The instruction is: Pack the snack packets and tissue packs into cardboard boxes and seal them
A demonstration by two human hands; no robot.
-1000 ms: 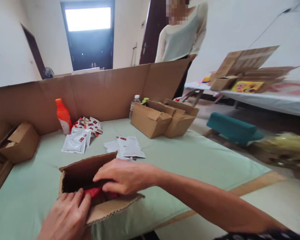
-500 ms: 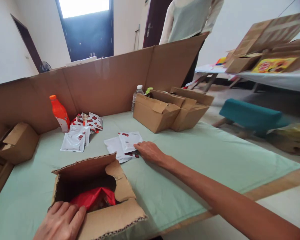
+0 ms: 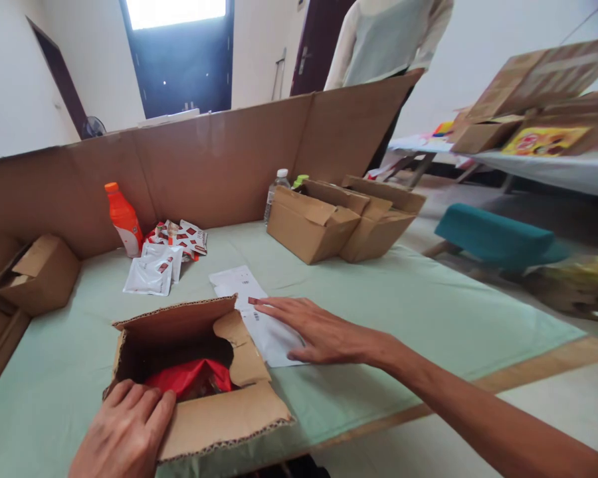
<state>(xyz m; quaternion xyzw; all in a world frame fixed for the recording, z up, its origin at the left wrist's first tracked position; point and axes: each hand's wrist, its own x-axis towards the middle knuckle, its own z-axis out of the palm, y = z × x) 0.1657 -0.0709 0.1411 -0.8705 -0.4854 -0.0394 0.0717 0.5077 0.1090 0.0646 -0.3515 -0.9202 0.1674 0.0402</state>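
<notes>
Lower left: left hand (image 3: 124, 431) flat, ungripping, on flap of open brown cardboard box (image 3: 219, 421) holding red plastic bag (image 3: 189, 377). Centre: right hand (image 3: 323, 332) open-palmed on flat white paper packet (image 3: 272, 342) beside box.

White walls (image 3: 14, 79) close the room. A dark door (image 3: 182, 73) stands under a bright transom window (image 3: 177, 12); a brown door (image 3: 319, 46) is just right of it. A teal padded stool (image 3: 493, 236) sits on the pale floor (image 3: 578, 392), near a white-covered bench (image 3: 553, 169).

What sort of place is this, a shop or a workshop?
Likely a small packing room: brown cardboard boxes on a green-covered table, piles of white sachets, and a tall cardboard screen around the work spot.
</notes>
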